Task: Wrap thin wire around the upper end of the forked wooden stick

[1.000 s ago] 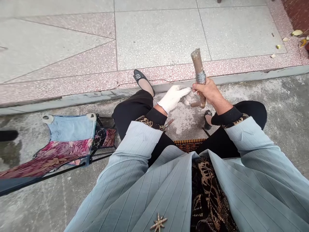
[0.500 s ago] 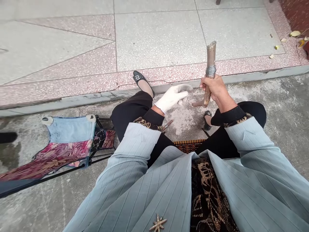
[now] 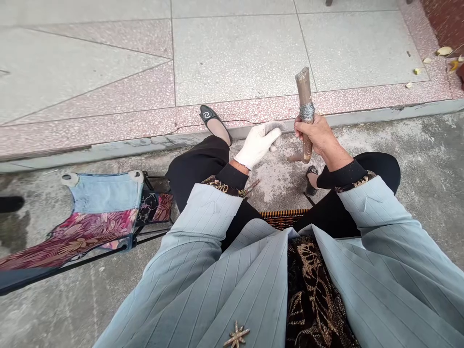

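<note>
My right hand [image 3: 321,135] is bare and wrapped round a brown forked stick [image 3: 303,88], held upright with its short side branch at the bottom pointing left. Just above my fingers, grey wire [image 3: 307,112] is wound in several turns about the stick. To the left, my left hand [image 3: 256,145] wears a white glove; its thumb and fingers are closed together, level with the stick and apart from it. Whatever lies between those gloved fingers is too fine to make out.
Between my knees is the edge of a woven orange-and-black seat [image 3: 284,219]. A folding chair [image 3: 105,193] with denim and floral cloth stands at left. Ahead runs a raised step edge [image 3: 145,141], its tiled floor beyond. Fallen petals [image 3: 444,50] lie at far right.
My right hand has brought the stick a little to the left and slightly down, tilting its top leftward. My gloved left hand has shifted slightly and remains closed.
</note>
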Available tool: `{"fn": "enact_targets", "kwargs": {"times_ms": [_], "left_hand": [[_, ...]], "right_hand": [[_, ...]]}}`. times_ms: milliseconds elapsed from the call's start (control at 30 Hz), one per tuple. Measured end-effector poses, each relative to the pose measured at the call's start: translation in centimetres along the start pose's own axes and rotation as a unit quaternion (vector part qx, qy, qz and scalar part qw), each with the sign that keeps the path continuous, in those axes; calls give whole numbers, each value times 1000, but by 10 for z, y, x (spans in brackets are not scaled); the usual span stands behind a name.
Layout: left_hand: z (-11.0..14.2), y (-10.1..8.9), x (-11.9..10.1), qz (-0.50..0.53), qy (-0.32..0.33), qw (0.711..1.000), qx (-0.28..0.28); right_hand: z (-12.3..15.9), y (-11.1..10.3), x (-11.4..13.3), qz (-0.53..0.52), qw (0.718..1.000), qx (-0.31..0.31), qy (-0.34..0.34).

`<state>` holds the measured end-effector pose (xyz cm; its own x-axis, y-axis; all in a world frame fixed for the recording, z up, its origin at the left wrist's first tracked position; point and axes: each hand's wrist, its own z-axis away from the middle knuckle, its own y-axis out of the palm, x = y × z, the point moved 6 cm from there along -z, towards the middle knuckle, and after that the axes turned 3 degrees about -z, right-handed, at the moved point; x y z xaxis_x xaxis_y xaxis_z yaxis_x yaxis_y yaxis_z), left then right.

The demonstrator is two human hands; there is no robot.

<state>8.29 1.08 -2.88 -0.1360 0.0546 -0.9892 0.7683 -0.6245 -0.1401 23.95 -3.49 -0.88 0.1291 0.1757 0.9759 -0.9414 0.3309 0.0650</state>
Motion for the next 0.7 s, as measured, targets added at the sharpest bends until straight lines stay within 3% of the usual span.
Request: {"fn": "enact_targets", "kwargs": {"times_ms": [233, 333, 400, 467, 533, 633, 700], "left_hand": [[-4, -9, -5, -194, 52, 980, 0], [-1, -1, -9, -225, 55, 968, 101], [4, 7, -9, -176, 47, 965, 189], [7, 10, -11, -123, 55, 967, 217], [6, 4, -14, -107, 82, 978, 161], [4, -8, -15, -86, 119, 989, 28], [3, -11, -13, -39, 118, 992, -19]], "right_hand": [[6, 5, 3, 78, 994, 79, 5], [1, -2, 6, 43, 998, 47, -3], [-4, -9, 6, -15, 1000, 11, 7], [-7, -15, 3, -74, 996, -21, 36], [-9, -19, 0, -123, 989, -41, 66], [-9, -22, -4, -165, 981, -48, 91], [-8, -21, -5, -176, 978, -44, 99]]}}
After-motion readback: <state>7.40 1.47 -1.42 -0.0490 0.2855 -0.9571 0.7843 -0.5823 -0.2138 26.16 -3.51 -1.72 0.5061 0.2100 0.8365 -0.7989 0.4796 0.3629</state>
